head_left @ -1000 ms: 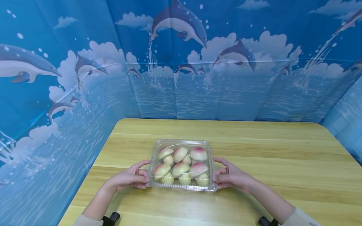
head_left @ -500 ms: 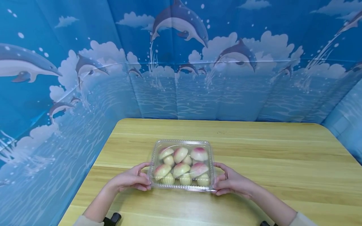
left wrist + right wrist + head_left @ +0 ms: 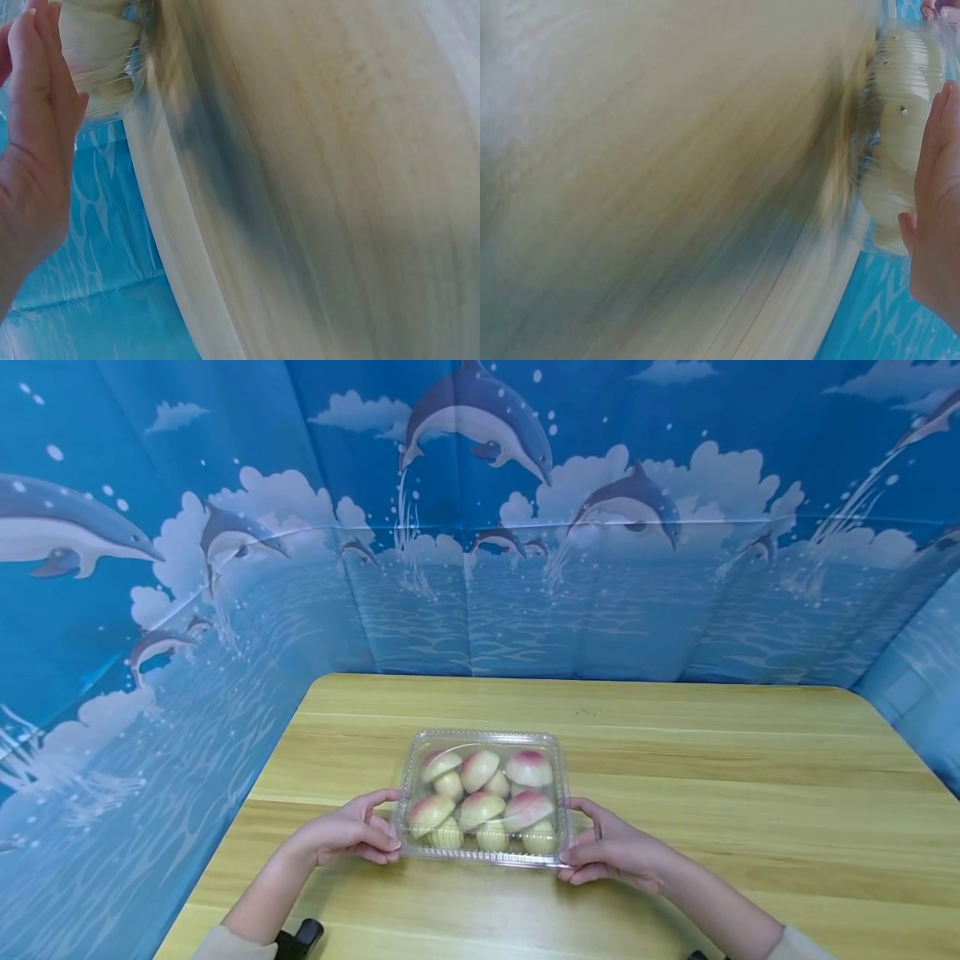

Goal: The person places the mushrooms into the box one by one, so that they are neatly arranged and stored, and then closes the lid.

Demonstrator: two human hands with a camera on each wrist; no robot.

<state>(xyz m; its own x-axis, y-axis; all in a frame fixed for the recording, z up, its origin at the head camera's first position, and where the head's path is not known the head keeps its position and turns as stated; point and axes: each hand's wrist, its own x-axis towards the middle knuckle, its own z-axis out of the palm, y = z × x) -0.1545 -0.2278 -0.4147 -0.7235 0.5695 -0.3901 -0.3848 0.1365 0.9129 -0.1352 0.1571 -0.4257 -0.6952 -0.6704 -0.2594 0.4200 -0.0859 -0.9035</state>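
Note:
A clear plastic clamshell box with a ribbed rim sits near the middle of the table in the head view. Through its lid show several pale rounded pieces with pink-tinged caps over paler stubs, somewhat like mushrooms. My left hand grips the box's left side by the near corner, thumb at the rim. On the opposite side, my right hand holds the near right corner between thumb and fingers. The left wrist view catches the left hand beside the box's end; the right wrist view shows the right hand along its wall.
The light wooden table reaches back to a blue dolphin-print curtain, which also hangs along the left and right sides. A black wrist strap shows at the left forearm.
My right hand has slid slightly toward me along the box's right side, its thumb now at the near corner. The left hand has shifted slightly right. The box stays nearly in place.

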